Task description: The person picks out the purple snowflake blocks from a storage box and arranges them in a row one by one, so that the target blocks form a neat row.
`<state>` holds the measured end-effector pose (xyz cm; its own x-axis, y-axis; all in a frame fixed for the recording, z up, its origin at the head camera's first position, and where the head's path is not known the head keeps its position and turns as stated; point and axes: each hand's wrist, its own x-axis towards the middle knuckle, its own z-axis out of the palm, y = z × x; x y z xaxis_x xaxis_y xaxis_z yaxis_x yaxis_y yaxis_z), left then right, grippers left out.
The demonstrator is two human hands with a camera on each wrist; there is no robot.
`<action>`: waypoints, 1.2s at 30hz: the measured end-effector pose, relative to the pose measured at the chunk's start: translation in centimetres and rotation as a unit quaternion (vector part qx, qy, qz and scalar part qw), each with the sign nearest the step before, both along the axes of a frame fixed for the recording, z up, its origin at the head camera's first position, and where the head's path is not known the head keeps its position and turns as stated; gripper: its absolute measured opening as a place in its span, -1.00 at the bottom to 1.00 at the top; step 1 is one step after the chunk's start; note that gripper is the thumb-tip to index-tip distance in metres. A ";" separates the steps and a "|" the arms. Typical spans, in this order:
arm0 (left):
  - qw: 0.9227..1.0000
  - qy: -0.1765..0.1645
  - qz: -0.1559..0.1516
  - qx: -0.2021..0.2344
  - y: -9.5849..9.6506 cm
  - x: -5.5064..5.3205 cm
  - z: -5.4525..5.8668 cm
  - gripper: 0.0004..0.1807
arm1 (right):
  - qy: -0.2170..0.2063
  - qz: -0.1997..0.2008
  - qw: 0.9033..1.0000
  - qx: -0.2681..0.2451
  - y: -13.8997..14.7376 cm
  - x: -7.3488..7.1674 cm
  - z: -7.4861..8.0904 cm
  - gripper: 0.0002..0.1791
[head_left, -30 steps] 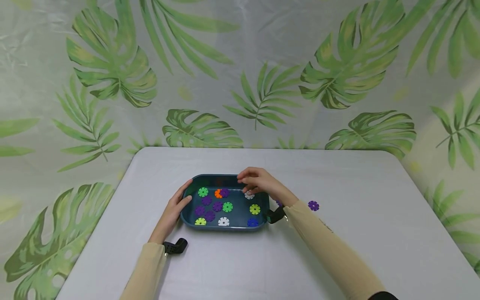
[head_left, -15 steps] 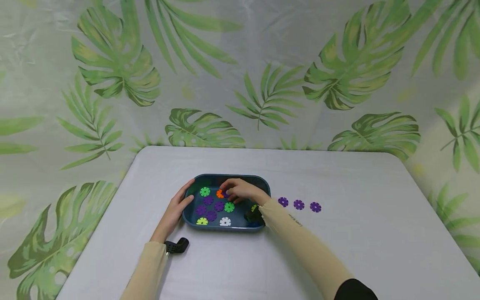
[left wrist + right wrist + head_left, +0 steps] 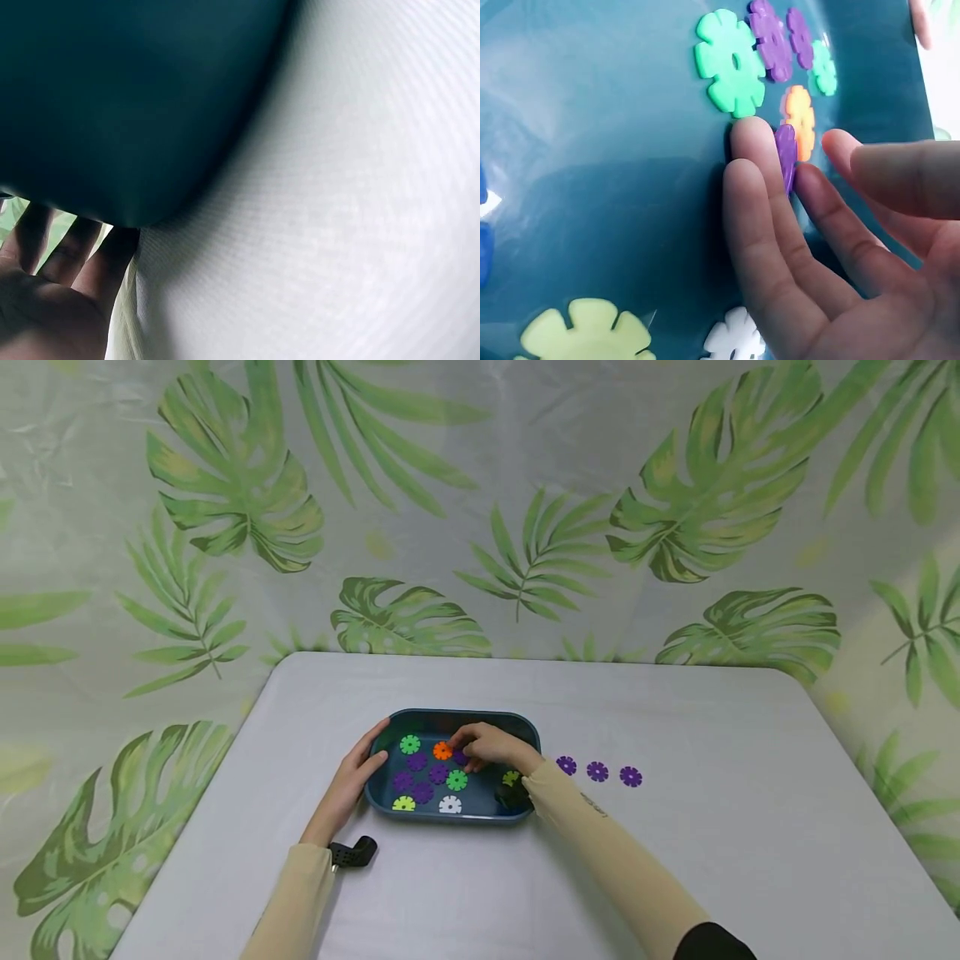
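Observation:
My left hand grips the left end of a dark teal tray, thumb at the rim and fingers along the outside; the left wrist view has its fingers against the tray wall. Inside the tray, my right hand has curled fingers around a purple snowflake disc, which stands tilted between them. Close by lie an orange disc and a green disc. Several more purple discs lie left of them. The right wrist hides part of a yellow-green disc.
On the white table, right of the tray, three purple discs lie in a row. The tray also holds another green disc, a white disc and a yellow-green disc. Leaf-patterned cloth hangs behind.
My right hand came down from over the tray's right end to the purple disc beside the orange one. That purple disc has shifted right, uncovering the orange. The left hand keeps its grip.

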<state>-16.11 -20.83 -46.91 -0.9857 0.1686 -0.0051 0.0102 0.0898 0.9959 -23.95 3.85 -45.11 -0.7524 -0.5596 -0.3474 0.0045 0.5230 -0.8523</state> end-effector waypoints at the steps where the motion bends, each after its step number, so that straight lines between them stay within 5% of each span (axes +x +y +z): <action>1: 1.000 -0.001 0.000 -0.001 0.0 0.0 0.0 -0.42 | 0.002 0.001 1.000 0.005 0.0 0.0 0.0 -0.66; 10: 1.000 -0.001 0.000 -0.007 0.1 0.1 0.1 -0.41 | 0.008 0.005 0.999 0.047 0.0 0.1 -0.2 -0.66; 17: 1.000 0.001 0.000 -0.008 0.0 0.0 0.0 -0.43 | 0.018 -0.011 0.998 0.056 -0.2 0.7 0.2 -0.85; 25: 1.000 0.006 0.010 -0.012 -0.7 -1.1 -2.5 -0.44 | 0.039 -0.004 0.999 0.032 0.8 0.5 0.5 -0.89; 36: 1.000 0.016 0.010 -0.014 -0.6 -1.0 -2.5 -0.45 | 0.066 0.004 0.997 -0.051 4.7 0.2 2.9 -0.83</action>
